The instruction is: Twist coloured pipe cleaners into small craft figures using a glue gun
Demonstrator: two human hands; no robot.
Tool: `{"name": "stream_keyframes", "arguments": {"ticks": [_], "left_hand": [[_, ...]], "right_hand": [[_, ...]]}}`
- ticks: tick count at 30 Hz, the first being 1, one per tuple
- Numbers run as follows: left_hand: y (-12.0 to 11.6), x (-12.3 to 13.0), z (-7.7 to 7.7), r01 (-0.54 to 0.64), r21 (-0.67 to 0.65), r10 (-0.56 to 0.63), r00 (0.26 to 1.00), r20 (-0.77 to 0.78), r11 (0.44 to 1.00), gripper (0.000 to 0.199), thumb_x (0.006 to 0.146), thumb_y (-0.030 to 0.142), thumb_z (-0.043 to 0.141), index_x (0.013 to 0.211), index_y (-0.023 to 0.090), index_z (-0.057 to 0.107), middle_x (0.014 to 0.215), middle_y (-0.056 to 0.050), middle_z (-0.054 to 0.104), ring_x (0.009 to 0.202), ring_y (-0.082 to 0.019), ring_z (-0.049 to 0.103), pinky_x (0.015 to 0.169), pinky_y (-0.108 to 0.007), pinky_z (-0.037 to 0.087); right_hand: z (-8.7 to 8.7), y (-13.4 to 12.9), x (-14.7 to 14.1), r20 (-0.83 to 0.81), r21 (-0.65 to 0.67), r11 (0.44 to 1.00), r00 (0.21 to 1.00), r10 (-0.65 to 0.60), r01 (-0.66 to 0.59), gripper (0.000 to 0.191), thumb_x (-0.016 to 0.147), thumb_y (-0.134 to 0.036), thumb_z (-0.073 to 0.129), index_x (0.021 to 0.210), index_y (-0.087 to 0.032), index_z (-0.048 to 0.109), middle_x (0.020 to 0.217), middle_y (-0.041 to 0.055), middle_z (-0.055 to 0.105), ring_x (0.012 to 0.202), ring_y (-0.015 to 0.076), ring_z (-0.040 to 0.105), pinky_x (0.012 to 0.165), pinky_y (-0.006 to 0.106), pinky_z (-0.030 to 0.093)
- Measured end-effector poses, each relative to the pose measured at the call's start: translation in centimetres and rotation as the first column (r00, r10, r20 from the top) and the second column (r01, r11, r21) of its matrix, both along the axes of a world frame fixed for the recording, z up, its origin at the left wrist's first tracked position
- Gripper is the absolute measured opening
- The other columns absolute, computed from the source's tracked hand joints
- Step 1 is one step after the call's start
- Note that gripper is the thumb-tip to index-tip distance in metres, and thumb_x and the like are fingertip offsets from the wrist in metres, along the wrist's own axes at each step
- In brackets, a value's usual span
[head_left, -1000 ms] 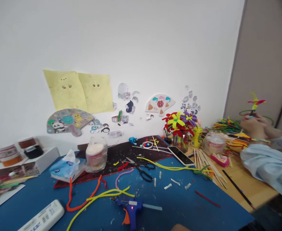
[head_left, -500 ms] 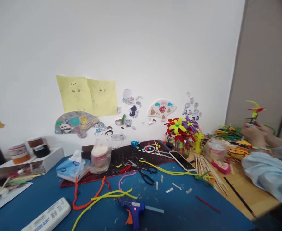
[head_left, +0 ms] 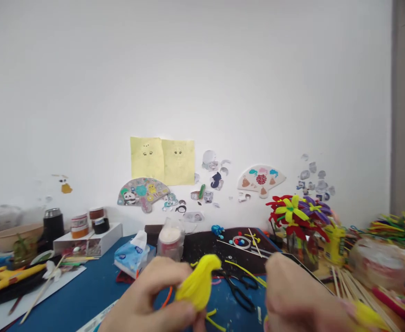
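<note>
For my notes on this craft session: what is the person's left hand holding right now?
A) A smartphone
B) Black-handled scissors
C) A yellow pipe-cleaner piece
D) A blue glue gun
C: the left hand grips the fuzzy yellow pipe-cleaner piece between its fingers, in front of the table.

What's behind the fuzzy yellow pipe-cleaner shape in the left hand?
Around the fuzzy yellow pipe-cleaner shape, a blue work surface and, farther back, a dark mat show. The part directly behind it is covered by the shape and the left hand, so it cannot be seen.
</note>
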State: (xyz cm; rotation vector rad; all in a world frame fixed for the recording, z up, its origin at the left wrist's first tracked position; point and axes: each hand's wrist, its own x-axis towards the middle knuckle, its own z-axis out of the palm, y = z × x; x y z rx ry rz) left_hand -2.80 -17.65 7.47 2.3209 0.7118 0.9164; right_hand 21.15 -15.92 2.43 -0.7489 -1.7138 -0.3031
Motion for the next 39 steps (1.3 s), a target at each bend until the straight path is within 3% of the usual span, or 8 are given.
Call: {"name": "stream_keyframes", "arguments": {"ticks": [4, 7, 11, 20, 23, 26, 32, 39], "left_hand": [[3.7, 2.6, 0.7, 0.038, -0.133, -0.044, 0.998, -0.042, 0.99, 0.031, 0.09, 0.038, 0.047, 0.073, 0.014, 0.059, 0.065, -0.004, 0.067, 0.058, -0.012, 0.061, 0.06, -0.023, 0.049], [6.1, 3.5, 0.4, 0.025, -0.175, -0.032, 0.999, -0.035, 0.984, 0.029, 0.091, 0.038, 0.045, 0.08, 0.014, 0.057, 0.065, -0.003, 0.066, 0.058, -0.012, 0.061, 0.058, -0.022, 0.049], [7.1, 3.3, 0.0, -0.024, -0.155, 0.009, 0.995, -0.095, 0.988, 0.029, 0.09, 0.037, 0.045, 0.073, 0.015, 0.053, 0.065, -0.003, 0.067, 0.06, -0.011, 0.061, 0.059, -0.021, 0.046], [7.4, 2.8, -0.1, -0.073, -0.065, 0.058, 0.975, -0.213, 0.995, 0.039, 0.089, 0.04, 0.047, 0.06, 0.014, 0.052, 0.054, -0.001, 0.066, 0.043, -0.006, 0.044, 0.043, -0.017, 0.029], [7.6, 2.6, -0.2, -0.087, -0.024, 0.08, 0.974, -0.211, 0.996, 0.042, 0.088, 0.041, 0.048, 0.058, 0.014, 0.055, 0.052, -0.001, 0.065, 0.043, -0.006, 0.04, 0.044, -0.017, 0.029], [7.6, 2.4, -0.3, -0.01, -0.063, -0.002, 0.981, -0.195, 0.998, 0.042, 0.088, 0.043, 0.049, 0.061, 0.013, 0.059, 0.055, -0.003, 0.066, 0.043, -0.006, 0.042, 0.044, -0.017, 0.031], [7.3, 2.8, -0.4, 0.251, -0.168, -0.277, 0.948, -0.155, 0.953, 0.033, 0.091, 0.034, 0.045, 0.08, 0.012, 0.067, 0.066, -0.007, 0.07, 0.058, -0.011, 0.06, 0.058, -0.019, 0.047], [6.6, 3.8, -0.6, 0.315, -0.087, -0.323, 0.939, -0.114, 0.945, 0.031, 0.089, 0.034, 0.05, 0.078, 0.013, 0.07, 0.073, -0.007, 0.072, 0.069, -0.015, 0.065, 0.069, -0.022, 0.049]], "right_hand": [[2.8, 2.4, -3.1, -0.026, -0.164, 0.986, 0.999, 0.037, -0.04, 0.042, 0.095, -0.031, 0.027, 0.06, -0.018, 0.047, 0.05, -0.0015, 0.045, 0.047, 0.0094, 0.044, 0.05, 0.024, 0.034], [4.1, 3.9, -4.0, 0.04, -0.327, 0.945, 0.999, 0.0, 0.013, 0.042, 0.091, -0.04, 0.034, 0.056, -0.018, 0.036, 0.045, -0.0043, 0.036, 0.043, 0.0078, 0.036, 0.049, 0.024, 0.025], [4.0, 6.2, -4.0, 0.034, -0.377, 0.921, 0.995, -0.095, 0.101, 0.044, 0.09, -0.045, 0.035, 0.055, -0.018, 0.032, 0.045, -0.005, 0.032, 0.044, 0.0074, 0.033, 0.051, 0.025, 0.021], [3.4, 8.2, -3.8, -0.041, -0.44, 0.87, 0.972, 0.231, -0.225, 0.043, 0.088, -0.044, 0.043, 0.055, -0.017, 0.045, 0.051, -0.0039, 0.041, 0.051, 0.0078, 0.038, 0.054, 0.022, 0.028], [3.3, 7.9, -4.1, -0.121, -0.444, 0.837, 0.947, 0.296, -0.319, 0.05, 0.091, -0.043, 0.038, 0.048, -0.017, 0.032, 0.047, -0.0041, 0.035, 0.047, 0.0068, 0.032, 0.053, 0.023, 0.027], [3.1, 7.5, -4.3, -0.17, -0.437, 0.832, 0.94, 0.296, -0.341, 0.052, 0.091, -0.044, 0.039, 0.049, -0.018, 0.02, 0.045, -0.0053, 0.025, 0.044, 0.0061, 0.022, 0.049, 0.024, 0.024], [3.0, 7.1, -3.8, -0.224, -0.482, 0.755, 0.896, 0.384, -0.445, 0.052, 0.09, -0.046, 0.041, 0.049, -0.018, 0.024, 0.044, -0.0057, 0.024, 0.043, 0.0055, 0.021, 0.044, 0.024, 0.02], [3.2, 6.8, -4.3, -0.323, -0.563, 0.608, 0.827, 0.461, -0.559, 0.053, 0.088, -0.048, 0.043, 0.047, -0.019, 0.027, 0.041, -0.0062, 0.024, 0.039, 0.0048, 0.02, 0.038, 0.023, 0.015]]}}
